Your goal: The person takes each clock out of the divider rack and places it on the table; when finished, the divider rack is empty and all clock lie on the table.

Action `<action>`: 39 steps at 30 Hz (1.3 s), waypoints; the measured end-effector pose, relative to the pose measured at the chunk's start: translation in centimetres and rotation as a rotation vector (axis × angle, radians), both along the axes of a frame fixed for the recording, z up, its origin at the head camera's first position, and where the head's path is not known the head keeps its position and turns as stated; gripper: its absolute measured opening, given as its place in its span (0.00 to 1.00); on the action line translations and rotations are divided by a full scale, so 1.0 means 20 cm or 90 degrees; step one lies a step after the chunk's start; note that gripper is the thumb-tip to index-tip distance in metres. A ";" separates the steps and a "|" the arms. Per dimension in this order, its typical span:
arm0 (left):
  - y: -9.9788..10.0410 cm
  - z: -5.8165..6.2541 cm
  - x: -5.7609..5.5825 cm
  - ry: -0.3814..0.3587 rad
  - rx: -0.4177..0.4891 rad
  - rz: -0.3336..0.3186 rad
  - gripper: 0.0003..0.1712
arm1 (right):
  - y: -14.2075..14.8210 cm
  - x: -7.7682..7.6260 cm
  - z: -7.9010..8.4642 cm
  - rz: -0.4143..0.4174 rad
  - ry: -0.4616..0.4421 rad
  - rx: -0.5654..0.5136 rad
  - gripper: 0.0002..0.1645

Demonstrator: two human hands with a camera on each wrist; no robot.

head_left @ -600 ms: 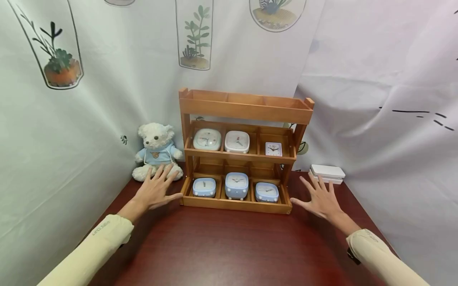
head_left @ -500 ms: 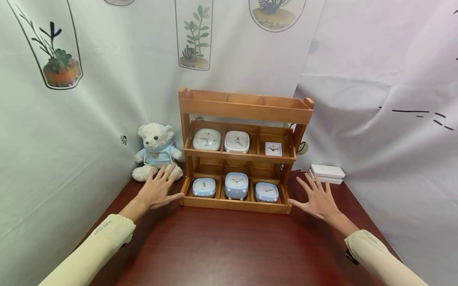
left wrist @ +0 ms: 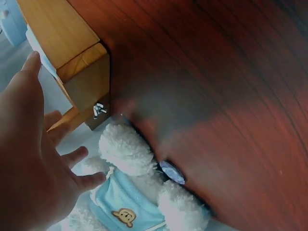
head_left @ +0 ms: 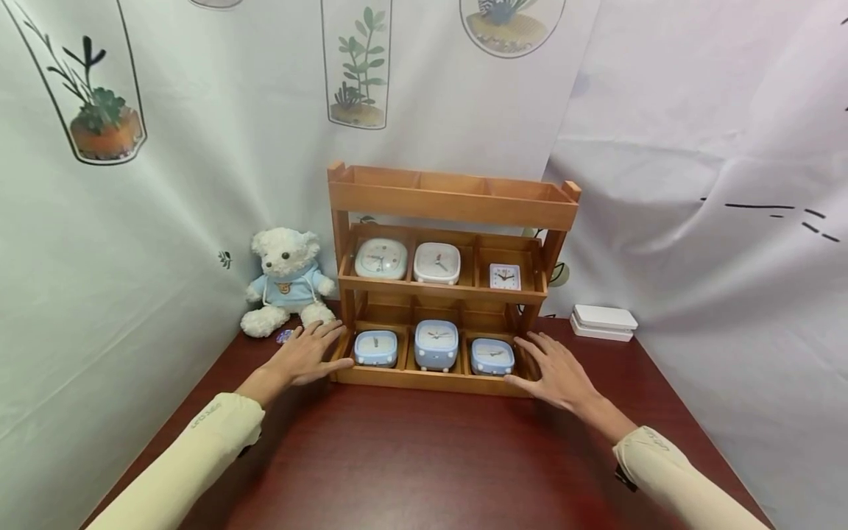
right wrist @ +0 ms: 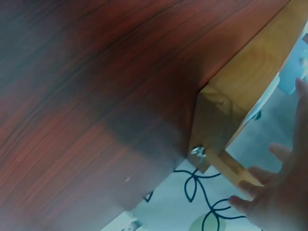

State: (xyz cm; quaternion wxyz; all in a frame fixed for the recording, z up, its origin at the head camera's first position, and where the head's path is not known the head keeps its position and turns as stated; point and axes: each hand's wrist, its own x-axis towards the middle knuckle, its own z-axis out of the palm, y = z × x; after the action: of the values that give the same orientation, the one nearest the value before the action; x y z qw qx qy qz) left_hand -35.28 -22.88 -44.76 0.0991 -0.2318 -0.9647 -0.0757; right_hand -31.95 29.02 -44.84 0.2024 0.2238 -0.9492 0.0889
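A three-tier wooden rack (head_left: 450,202) stands at the back of the table. My left hand (head_left: 306,357) is at the left end of its bottom tier, fingers spread, thumb over the front corner. At the right end, my right hand (head_left: 559,374) has its fingers extended along the side. Whether either hand touches the wood I cannot tell. Three blue alarm clocks, left (head_left: 376,348), middle (head_left: 436,344) and right (head_left: 492,357), fill the bottom compartments. The middle tier holds a pale green clock (head_left: 380,259), a white clock (head_left: 436,263) and a small square clock (head_left: 505,277).
A white teddy bear (head_left: 285,283) in a blue hoodie sits left of the rack, with a small purple disc (left wrist: 172,172) by its feet. Flat white boxes (head_left: 604,322) lie at the back right corner. Patterned cloth (head_left: 450,88) hangs behind the dark red table (head_left: 424,456).
Both hands have moved inward to the rack's ends, the left going right and the right going left. The purple disc by the bear has come into sight. The clocks keep their compartments.
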 end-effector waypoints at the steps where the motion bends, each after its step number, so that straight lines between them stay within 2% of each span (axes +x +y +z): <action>1: 0.00 0.00 0.00 -0.010 0.012 -0.002 0.49 | -0.01 -0.01 0.00 0.006 -0.003 -0.006 0.53; 5: 0.02 -0.01 -0.02 -0.051 0.049 -0.009 0.50 | -0.07 -0.03 -0.01 0.017 -0.030 -0.018 0.51; 10: 0.02 -0.04 -0.04 -0.089 0.078 -0.018 0.52 | -0.12 -0.06 -0.02 0.027 -0.093 -0.033 0.50; 18: -0.02 -0.08 -0.01 -0.135 0.161 -0.008 0.53 | -0.18 -0.13 -0.04 0.025 -0.194 -0.044 0.50; 25: -0.02 -0.13 0.01 -0.162 0.197 0.010 0.53 | -0.19 -0.19 -0.04 0.039 -0.207 -0.030 0.48; 32: 0.00 -0.12 0.01 -0.182 0.191 0.024 0.53 | -0.18 -0.22 -0.03 0.079 -0.201 -0.020 0.43; 39: 0.01 -0.12 0.00 -0.188 0.204 0.015 0.52 | -0.17 -0.25 -0.03 0.104 -0.182 -0.031 0.41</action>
State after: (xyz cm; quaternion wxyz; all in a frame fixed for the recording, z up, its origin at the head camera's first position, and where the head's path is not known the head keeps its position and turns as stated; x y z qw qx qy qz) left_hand -35.35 -22.78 -47.14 -0.0070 -0.1885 -0.9470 -0.2601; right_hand -37.03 25.67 -45.46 0.0626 0.2804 -0.9445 0.1591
